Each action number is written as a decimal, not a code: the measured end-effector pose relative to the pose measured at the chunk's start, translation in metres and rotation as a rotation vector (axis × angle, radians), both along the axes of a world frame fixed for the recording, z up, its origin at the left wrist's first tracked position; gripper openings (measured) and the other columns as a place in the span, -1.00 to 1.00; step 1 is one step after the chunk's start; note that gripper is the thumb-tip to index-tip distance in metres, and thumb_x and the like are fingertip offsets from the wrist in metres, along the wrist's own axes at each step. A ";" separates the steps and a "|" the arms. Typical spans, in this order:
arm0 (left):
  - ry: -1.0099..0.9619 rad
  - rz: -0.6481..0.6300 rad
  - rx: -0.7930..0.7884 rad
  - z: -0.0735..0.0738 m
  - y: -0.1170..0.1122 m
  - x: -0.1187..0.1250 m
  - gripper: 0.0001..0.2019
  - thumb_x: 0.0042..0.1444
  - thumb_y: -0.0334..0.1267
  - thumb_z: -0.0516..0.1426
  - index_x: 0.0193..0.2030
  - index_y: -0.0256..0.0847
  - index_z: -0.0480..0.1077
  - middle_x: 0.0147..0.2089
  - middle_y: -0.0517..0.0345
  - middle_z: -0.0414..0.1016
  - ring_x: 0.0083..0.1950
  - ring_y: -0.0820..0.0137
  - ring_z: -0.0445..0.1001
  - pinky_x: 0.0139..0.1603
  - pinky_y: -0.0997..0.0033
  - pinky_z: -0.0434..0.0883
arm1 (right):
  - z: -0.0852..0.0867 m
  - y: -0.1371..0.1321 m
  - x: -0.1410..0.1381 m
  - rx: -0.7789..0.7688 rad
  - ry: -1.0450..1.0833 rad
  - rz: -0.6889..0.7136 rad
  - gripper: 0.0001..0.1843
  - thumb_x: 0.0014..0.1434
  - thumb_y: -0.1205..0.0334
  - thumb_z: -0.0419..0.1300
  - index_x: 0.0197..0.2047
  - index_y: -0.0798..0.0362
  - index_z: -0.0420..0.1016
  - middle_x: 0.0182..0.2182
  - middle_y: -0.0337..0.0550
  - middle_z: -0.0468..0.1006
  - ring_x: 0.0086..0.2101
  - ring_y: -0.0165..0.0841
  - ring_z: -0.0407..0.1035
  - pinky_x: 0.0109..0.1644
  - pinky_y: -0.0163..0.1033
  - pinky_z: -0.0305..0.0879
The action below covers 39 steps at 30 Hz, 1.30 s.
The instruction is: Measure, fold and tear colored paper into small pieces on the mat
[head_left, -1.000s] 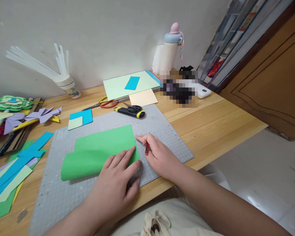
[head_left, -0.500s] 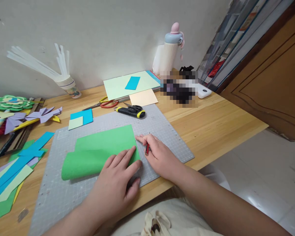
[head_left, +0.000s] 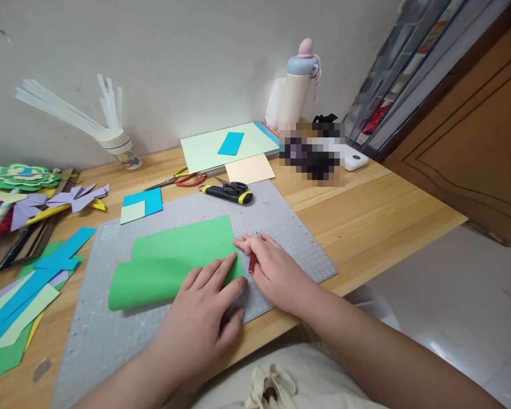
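A green sheet of paper [head_left: 183, 236] lies on a grey cutting mat [head_left: 96, 341]. Its near side is curled over toward the middle, making a loose, unpressed roll at the left. My left hand [head_left: 206, 304] rests on the curled part near the right edge, fingers stretched out flat over the paper. Tucked in the curled fingers of my right hand [head_left: 275, 270] is a red and black pencil [head_left: 252, 262]. The right index fingertip touches or almost touches the sheet's right edge.
Behind the sheet lie a utility knife [head_left: 226, 194], small black scissors [head_left: 235, 186] and red-and-yellow-handled scissors [head_left: 183, 179]. Blue and pale green pieces [head_left: 151, 200] sit at the mat's far edge. Paper strips [head_left: 42, 272] are piled left. A paper cup [head_left: 125, 150] and bottle [head_left: 298, 94] stand behind.
The pencil in my right hand has tilted slightly, and the right fingers have shifted a little at the paper's edge. My left hand stays in place; the whole view has drifted slightly.
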<state>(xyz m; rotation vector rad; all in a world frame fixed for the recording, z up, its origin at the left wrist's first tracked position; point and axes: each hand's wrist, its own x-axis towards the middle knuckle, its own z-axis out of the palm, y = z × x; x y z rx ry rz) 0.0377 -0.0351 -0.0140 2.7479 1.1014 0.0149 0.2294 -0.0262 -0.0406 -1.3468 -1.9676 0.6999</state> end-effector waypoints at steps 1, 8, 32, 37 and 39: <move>0.001 -0.001 0.000 0.000 0.000 0.000 -0.62 0.14 -0.28 0.02 0.13 -0.02 0.29 0.39 -0.04 0.12 0.29 0.04 0.20 0.17 -0.10 0.21 | 0.000 0.000 0.000 0.000 -0.002 0.001 -0.71 0.12 0.57 -0.08 -0.24 -0.05 0.12 0.11 -0.06 0.47 0.19 -0.31 0.22 0.31 0.09 -0.05; 0.004 0.001 -0.009 0.002 0.000 0.001 -0.63 0.14 -0.28 0.02 0.11 -0.03 0.30 0.38 -0.05 0.13 0.31 0.05 0.18 0.18 -0.09 0.20 | -0.001 0.000 0.000 0.014 -0.014 0.021 -0.69 0.13 0.57 -0.08 -0.19 -0.05 0.15 0.10 -0.06 0.47 0.19 -0.30 0.22 0.31 0.11 -0.05; -0.024 0.012 -0.008 0.000 -0.001 -0.001 -0.63 0.14 -0.28 0.04 0.10 -0.01 0.32 0.40 0.02 0.09 0.30 0.05 0.20 0.18 -0.07 0.21 | 0.004 -0.001 0.004 -0.068 0.179 -0.018 -0.69 0.11 0.58 -0.08 -0.24 -0.07 0.10 0.13 0.04 0.43 0.20 -0.33 0.22 0.20 0.09 0.16; -0.013 0.005 -0.009 0.000 0.000 -0.001 -0.64 0.14 -0.28 0.03 0.09 -0.01 0.32 0.41 0.03 0.07 0.29 0.05 0.20 0.19 -0.09 0.21 | 0.005 -0.001 0.004 -0.068 0.185 -0.018 -0.68 0.10 0.59 -0.08 -0.24 -0.07 0.11 0.12 0.06 0.44 0.20 -0.33 0.21 0.19 0.09 0.16; -0.019 0.008 -0.006 0.000 0.000 -0.001 -0.65 0.14 -0.28 0.03 0.08 -0.01 0.33 0.42 0.04 0.06 0.30 0.05 0.19 0.18 -0.08 0.22 | 0.005 -0.001 0.004 -0.072 0.184 -0.021 -0.68 0.09 0.59 -0.09 -0.25 -0.07 0.11 0.11 0.05 0.44 0.20 -0.32 0.22 0.19 0.10 0.16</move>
